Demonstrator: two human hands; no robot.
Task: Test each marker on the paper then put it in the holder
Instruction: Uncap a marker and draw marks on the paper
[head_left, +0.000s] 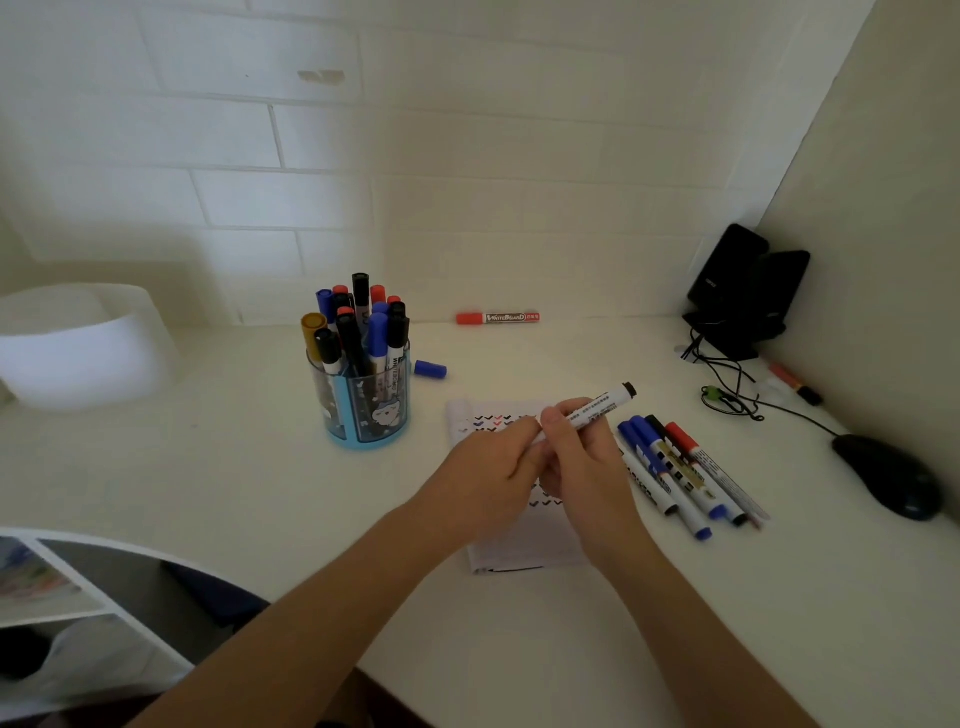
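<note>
Both hands meet over the paper (519, 545), which carries rows of small tick marks. My right hand (587, 457) grips a white marker (605, 402) with a black end pointing up and right. My left hand (493, 467) pinches the marker's lower end; the cap there is hidden by my fingers. The blue transparent holder (363, 410) stands to the left of the paper with several markers upright in it. A row of several capped markers (675, 467), blue, black and red, lies right of the paper.
A red whiteboard marker (497, 317) lies by the back wall. A loose blue cap (430, 369) sits beside the holder. At the right are a black mouse (888, 475), cables (727, 384), black speakers (743, 291) and another red marker (795, 384). A white container (78, 353) is far left.
</note>
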